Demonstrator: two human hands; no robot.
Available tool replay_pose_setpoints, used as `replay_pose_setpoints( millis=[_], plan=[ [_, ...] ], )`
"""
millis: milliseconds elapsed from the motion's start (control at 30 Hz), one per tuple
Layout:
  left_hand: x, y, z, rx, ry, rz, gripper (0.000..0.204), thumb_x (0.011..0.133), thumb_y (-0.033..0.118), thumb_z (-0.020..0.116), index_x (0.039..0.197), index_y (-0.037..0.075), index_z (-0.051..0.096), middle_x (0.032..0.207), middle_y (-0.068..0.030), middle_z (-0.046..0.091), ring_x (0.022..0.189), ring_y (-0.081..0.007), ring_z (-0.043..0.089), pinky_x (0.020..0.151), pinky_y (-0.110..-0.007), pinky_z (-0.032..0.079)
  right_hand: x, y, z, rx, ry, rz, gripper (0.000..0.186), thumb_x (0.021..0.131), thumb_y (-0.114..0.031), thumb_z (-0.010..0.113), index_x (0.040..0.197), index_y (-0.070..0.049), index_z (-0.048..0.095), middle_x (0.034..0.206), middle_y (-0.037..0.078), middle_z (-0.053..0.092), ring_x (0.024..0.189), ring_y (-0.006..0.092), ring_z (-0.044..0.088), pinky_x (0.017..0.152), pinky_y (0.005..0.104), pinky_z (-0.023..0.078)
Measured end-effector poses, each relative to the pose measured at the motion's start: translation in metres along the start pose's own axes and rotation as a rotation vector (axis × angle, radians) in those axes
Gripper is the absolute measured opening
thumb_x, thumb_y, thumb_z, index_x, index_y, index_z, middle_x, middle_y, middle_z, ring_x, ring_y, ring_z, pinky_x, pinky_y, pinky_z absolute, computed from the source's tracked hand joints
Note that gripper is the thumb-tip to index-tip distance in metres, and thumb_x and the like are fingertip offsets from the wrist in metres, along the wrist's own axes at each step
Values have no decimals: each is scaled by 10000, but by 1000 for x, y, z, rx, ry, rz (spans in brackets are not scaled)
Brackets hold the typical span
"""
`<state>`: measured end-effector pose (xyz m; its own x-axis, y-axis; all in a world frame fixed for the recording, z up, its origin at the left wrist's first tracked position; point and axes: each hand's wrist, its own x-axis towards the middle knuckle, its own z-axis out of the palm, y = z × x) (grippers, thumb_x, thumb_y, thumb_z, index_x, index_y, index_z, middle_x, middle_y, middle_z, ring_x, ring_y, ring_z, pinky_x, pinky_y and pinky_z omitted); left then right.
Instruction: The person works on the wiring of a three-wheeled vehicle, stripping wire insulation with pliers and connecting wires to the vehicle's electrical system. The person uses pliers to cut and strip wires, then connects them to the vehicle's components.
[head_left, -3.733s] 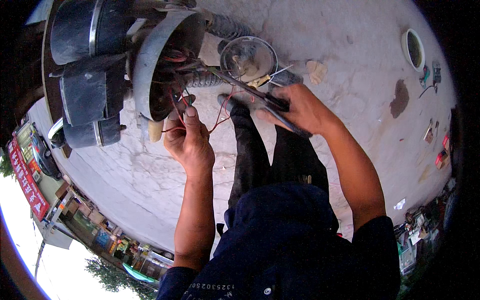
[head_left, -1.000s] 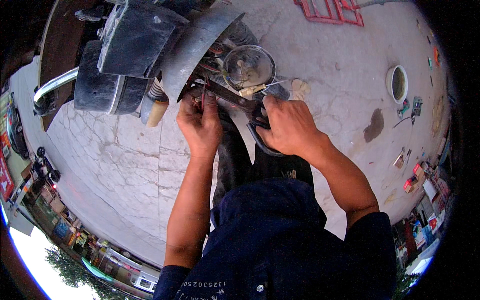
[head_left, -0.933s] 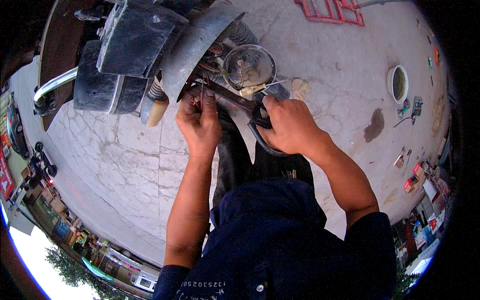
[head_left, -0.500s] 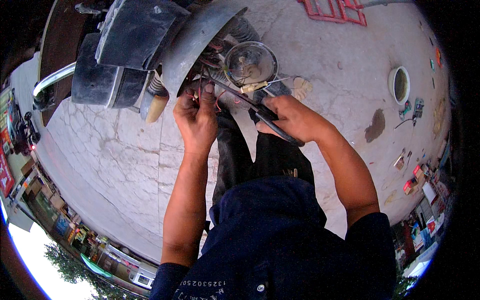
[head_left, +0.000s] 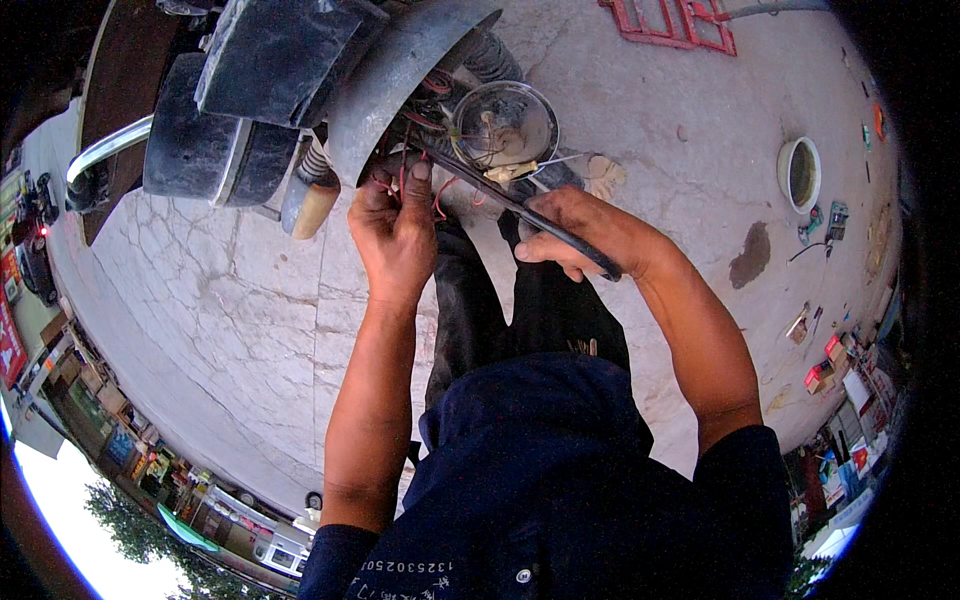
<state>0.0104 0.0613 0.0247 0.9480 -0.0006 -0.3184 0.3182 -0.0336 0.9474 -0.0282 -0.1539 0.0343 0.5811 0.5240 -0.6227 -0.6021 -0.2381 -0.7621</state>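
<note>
Red wires [head_left: 403,180] pinched in left hand [head_left: 393,235], upper centre of frame, dark scissors [head_left: 500,197] grasped in right hand [head_left: 605,232], angled toward wires

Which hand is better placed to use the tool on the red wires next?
Probably your right hand: it holds the long dark tool, pointed toward the red wires, while your left hand pinches them.

Scissors [head_left: 500,196]: rolled from flat, one second ago, to edge-on; handles now slant across your right hand [head_left: 597,220], its curled grip loosened, thumb extended. Red wire [head_left: 438,203]: bent length newly exposed beside your left hand [head_left: 395,230].
</note>
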Motion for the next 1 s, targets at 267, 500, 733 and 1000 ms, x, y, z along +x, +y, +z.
replay_pose_setpoints(
  millis=[267,500,733,1000],
  plan=[
    [2,1,0,108,16,36,134,935,107,592,975,-15,632,820,0,606,702,-52,476,592,-206,397,3,2,6,-407,287,-208,353,778,-305,702,793,15,552,644,145,557,567,298,551,576,388,441],
    [1,4,5,191,29,103,134,943,93,563,934,-29,619,811,-14,615,731,-65,488,637,-230,418,8,2,9,-716,483,-156,460,733,-344,701,909,57,561,789,289,623,763,457,618,690,518,487],
    [1,1,3,238,20,73,130,945,75,542,933,-40,602,832,-33,626,771,-85,497,691,-249,432,19,-8,17,-774,555,-129,456,709,-248,729,977,48,509,884,274,631,832,450,615,725,488,483],
    [3,0,4,238,2,140,104,956,130,554,919,36,577,716,36,512,602,-30,383,509,-223,293,25,-9,18,-802,564,-143,436,730,-204,713,989,58,481,905,294,624,839,453,615,734,485,485]
  ],
)
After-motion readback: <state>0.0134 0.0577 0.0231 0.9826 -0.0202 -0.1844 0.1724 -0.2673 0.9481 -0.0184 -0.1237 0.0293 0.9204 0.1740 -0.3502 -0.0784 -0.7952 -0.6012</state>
